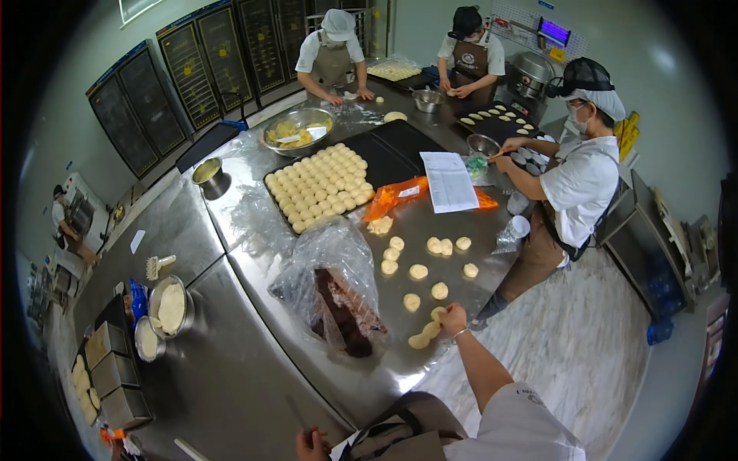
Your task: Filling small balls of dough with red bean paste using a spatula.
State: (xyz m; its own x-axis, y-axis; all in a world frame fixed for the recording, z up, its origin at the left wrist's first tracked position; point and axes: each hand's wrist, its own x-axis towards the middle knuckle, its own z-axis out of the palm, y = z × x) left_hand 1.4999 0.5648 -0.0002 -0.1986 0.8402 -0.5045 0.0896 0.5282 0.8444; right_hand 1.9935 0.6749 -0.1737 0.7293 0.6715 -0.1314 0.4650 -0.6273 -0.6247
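My right hand (454,318) reaches over the steel table near its right edge. Its fingers are closed on the end of a short row of small dough pieces (420,340). Several round dough balls (418,272) lie just beyond it, some touching, some apart. Low in the view, my left hand (313,445) is partly cut off by the lower edge; its fingers are loosely bent and apart, with nothing visible in them. Between my hands and the tray rests a clear plastic bag (327,288), gaping over a dark reddish-brown mass.
A black tray holds rows of dough balls (319,184). Papers (449,182) lie over an orange bag (394,197). Bowls (172,306) and metal tins (115,374) stand left. A co-worker (582,169) stands close on the right; two others work at the far end.
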